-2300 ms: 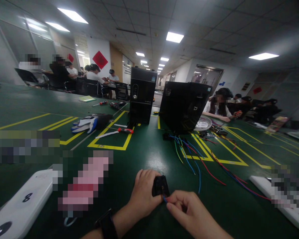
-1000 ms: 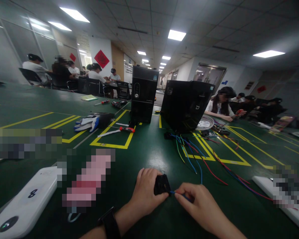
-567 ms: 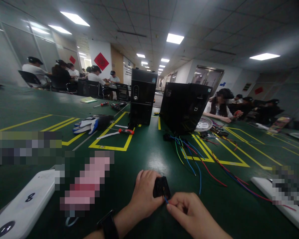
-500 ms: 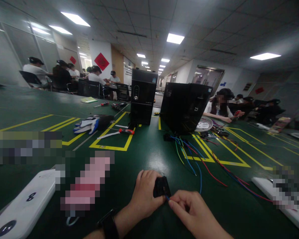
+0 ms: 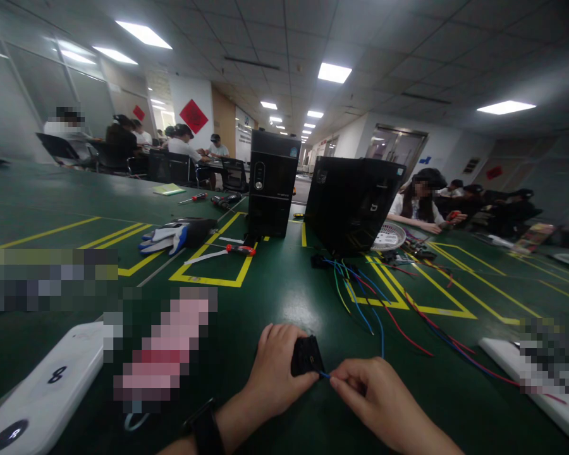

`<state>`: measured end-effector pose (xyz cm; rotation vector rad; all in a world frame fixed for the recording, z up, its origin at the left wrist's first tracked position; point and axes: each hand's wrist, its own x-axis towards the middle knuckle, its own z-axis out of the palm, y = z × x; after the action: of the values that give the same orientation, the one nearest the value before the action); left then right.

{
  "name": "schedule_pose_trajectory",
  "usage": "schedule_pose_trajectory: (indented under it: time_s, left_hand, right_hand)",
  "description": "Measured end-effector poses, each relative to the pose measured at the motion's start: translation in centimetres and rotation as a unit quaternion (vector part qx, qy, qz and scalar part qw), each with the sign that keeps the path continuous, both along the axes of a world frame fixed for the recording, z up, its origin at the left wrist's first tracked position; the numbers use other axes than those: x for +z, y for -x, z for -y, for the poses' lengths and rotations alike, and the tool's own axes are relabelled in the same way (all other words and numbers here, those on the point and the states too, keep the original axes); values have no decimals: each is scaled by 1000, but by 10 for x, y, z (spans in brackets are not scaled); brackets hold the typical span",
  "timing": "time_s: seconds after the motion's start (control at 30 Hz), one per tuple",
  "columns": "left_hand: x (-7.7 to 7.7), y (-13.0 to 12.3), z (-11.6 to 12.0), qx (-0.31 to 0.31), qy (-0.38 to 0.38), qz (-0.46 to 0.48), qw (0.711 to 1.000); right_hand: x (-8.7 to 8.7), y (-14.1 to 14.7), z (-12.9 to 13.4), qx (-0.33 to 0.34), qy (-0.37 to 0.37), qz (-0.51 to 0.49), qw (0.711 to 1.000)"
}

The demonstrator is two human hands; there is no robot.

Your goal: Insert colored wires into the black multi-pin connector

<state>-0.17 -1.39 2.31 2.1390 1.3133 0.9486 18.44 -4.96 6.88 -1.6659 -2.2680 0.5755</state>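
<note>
My left hand (image 5: 281,363) is wrapped round a small black block (image 5: 306,356), perhaps a connector or terminal housing, holding it just above the green table. A thin blue wire (image 5: 325,374) reaches from the block's lower right corner to my right hand (image 5: 367,382). Thumb and forefinger of the right hand pinch that wire close to the block. Whether the wire's end sits inside the block I cannot tell.
Loose blue, red and green wires (image 5: 382,328) trail over the table to the right. Behind stand two black computer cases (image 5: 271,189). To the left lie a screwdriver (image 5: 241,250), a work glove (image 5: 171,238) and a white device (image 5: 47,392). People sit at other tables.
My right hand has shifted slightly right, away from the block, and more of the blue wire shows between the hands. The left hand keeps its hold almost unmoved.
</note>
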Motion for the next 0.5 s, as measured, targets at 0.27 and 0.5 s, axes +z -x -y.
schedule_pose_trajectory:
  time_s: [0.27,0.5]
  left_hand:
    - [-2,-1,0,6,-8,7,1000]
    - [-2,-1,-1,3,-7,2,1000]
  right_hand:
    - [-14,13,8,26,55,-77,995]
    - [-13,14,6,-41,48,-174,983]
